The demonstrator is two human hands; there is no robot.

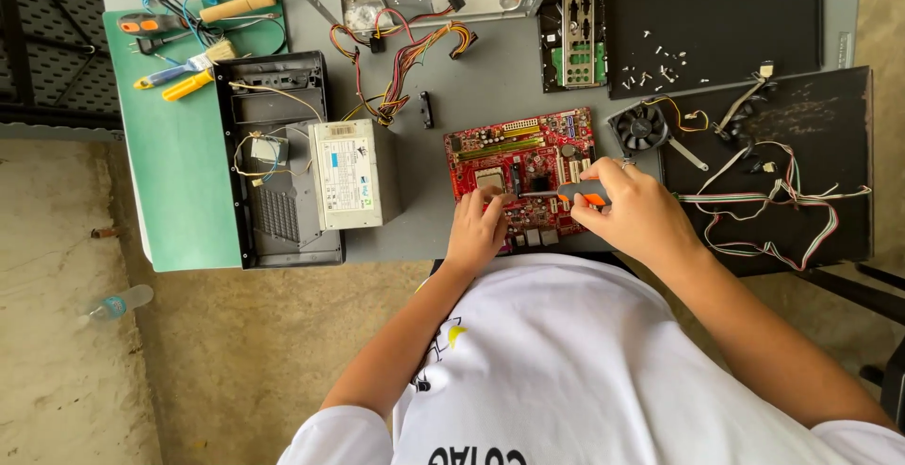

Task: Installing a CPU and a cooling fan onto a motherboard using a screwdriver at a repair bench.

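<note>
The right hand (633, 209) has its fingers curled tight around the grey-and-orange handle of a screwdriver (577, 194), whose thin metal shaft runs leftward across the red rectangular motherboard (520, 175). The left hand (478, 225) rests on the board's near edge, fingers bent and close together, their tips pressing down just beside the shaft; whether they pinch anything is hidden. The board lies flat on the grey table (471, 79), in the middle, directly ahead of the person's white-shirted chest.

Left of it, well apart, stands a grey metal power supply box (353, 173) with a white rectangular label on its top face, leaning on a black open case (278, 159). A small black fan (639, 127) sits just right of the board, near loose screws (655, 62) on a black panel. Both forearms come up from below, elbows spread, wrists angled inward toward the board.
</note>
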